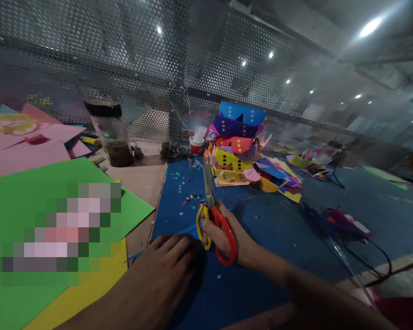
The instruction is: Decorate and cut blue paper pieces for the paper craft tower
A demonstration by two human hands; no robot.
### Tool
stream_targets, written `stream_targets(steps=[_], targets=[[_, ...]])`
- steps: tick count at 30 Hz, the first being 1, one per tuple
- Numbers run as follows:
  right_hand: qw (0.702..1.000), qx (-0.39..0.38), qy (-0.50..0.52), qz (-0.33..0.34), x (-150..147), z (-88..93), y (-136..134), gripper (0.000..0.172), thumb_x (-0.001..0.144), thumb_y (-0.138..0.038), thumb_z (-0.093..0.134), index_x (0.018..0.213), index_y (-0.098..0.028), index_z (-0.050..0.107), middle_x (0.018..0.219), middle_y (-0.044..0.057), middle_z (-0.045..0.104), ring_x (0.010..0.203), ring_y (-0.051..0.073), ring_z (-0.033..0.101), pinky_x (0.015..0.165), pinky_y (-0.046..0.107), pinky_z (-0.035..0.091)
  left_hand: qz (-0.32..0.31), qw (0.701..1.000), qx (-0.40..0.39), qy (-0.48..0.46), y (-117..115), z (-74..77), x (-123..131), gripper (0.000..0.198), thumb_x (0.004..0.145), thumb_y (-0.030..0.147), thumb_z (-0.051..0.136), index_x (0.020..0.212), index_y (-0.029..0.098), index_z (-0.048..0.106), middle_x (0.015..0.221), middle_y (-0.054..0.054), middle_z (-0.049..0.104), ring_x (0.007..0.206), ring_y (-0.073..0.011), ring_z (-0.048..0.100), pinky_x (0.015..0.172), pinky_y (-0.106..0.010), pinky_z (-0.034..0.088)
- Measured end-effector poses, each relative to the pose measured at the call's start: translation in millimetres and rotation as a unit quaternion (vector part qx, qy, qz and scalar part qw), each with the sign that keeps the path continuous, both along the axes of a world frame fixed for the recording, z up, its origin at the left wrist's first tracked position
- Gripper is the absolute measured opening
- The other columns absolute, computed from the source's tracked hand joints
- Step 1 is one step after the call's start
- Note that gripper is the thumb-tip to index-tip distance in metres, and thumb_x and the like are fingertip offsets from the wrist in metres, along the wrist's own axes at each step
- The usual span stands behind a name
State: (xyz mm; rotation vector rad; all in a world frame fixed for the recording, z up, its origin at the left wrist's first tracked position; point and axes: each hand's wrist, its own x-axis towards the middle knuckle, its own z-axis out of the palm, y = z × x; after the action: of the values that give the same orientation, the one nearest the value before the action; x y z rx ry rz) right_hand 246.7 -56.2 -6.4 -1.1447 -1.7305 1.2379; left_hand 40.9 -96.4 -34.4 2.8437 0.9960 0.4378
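Observation:
My right hand point(230, 236) grips a pair of scissors point(209, 183) by its red and yellow handles, with the metal blades pointing up and away from me. Beside it, my left hand point(161, 266) lies palm down on the blue table surface point(199, 302), fingers stretched forward. A thin blue strip point(134, 256) sticks out to the left of that hand, and part of it is hidden behind the fingers. Small coloured paper bits point(189, 200) are scattered on the blue surface beyond both hands.
Cut coloured pieces with small squares form a stack point(241, 142) at the back, beside loose scraps point(278, 176). Green sheets point(99, 174) over yellow ones point(113, 275) cover the left. A dark-lidded jar point(115, 137), a red-white cup point(196, 145) and cables point(382, 256) stand around.

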Motion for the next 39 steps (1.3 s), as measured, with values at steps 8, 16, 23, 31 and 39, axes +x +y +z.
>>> stream_targets(steps=[8, 16, 23, 31, 39], targets=[[0.999, 0.023, -0.043, 0.01, -4, -2.8, 10, 0.013, 0.096, -0.026, 0.054, 0.103, -0.024, 0.042, 0.079, -0.004, 0.056, 0.066, 0.016, 0.058, 0.061, 0.029, 0.049, 0.009, 1.0, 0.006, -0.001, -2, 8.8, 3, 0.024, 0.102, 0.019, 0.047, 0.106, 0.021, 0.071, 0.11, -0.008, 0.073, 0.098, -0.0265, 0.065, 0.093, -0.047, 0.047], [1.0, 0.005, 0.004, 0.028, 1, -2.3, 11, 0.02, 0.102, -0.039, 0.05, 0.09, -0.024, 0.045, 0.068, -0.005, 0.054, 0.058, 0.014, 0.054, 0.06, 0.029, 0.048, 0.009, 1.0, 0.016, -0.005, -1, 6.5, 3, 0.026, 0.101, 0.019, 0.046, 0.111, 0.022, 0.069, 0.112, -0.006, 0.073, 0.098, -0.0287, 0.066, 0.088, -0.048, 0.046], [1.0, 0.003, 0.011, 0.026, 9, -11.4, 21, 0.031, 0.103, -0.044, 0.049, 0.08, -0.024, 0.047, 0.058, -0.005, 0.054, 0.053, 0.013, 0.051, 0.056, 0.027, 0.046, 0.009, 0.999, 0.039, -0.019, -1, 2.8, 2, 0.027, 0.102, 0.018, 0.045, 0.118, 0.021, 0.066, 0.116, -0.006, 0.073, 0.1, -0.0269, 0.066, 0.088, -0.046, 0.043], [0.999, 0.033, -0.006, 0.018, 8, -6.2, 15, 0.028, 0.103, -0.039, 0.05, 0.08, -0.023, 0.05, 0.062, -0.005, 0.053, 0.058, 0.014, 0.053, 0.062, 0.028, 0.046, 0.002, 0.999, 0.031, -0.008, -1, 3.4, 2, 0.028, 0.103, 0.018, 0.044, 0.12, 0.021, 0.065, 0.115, -0.007, 0.071, 0.1, -0.0265, 0.064, 0.089, -0.045, 0.044], [0.999, 0.039, -0.016, 0.03, 12, 3.8, 6, 0.029, 0.103, -0.037, 0.05, 0.078, -0.023, 0.046, 0.071, -0.003, 0.054, 0.064, 0.014, 0.055, 0.064, 0.027, 0.047, 0.004, 0.999, 0.034, -0.006, -2, 0.3, 3, 0.025, 0.102, 0.018, 0.045, 0.117, 0.021, 0.065, 0.112, -0.007, 0.071, 0.097, -0.0263, 0.063, 0.086, -0.045, 0.044]])
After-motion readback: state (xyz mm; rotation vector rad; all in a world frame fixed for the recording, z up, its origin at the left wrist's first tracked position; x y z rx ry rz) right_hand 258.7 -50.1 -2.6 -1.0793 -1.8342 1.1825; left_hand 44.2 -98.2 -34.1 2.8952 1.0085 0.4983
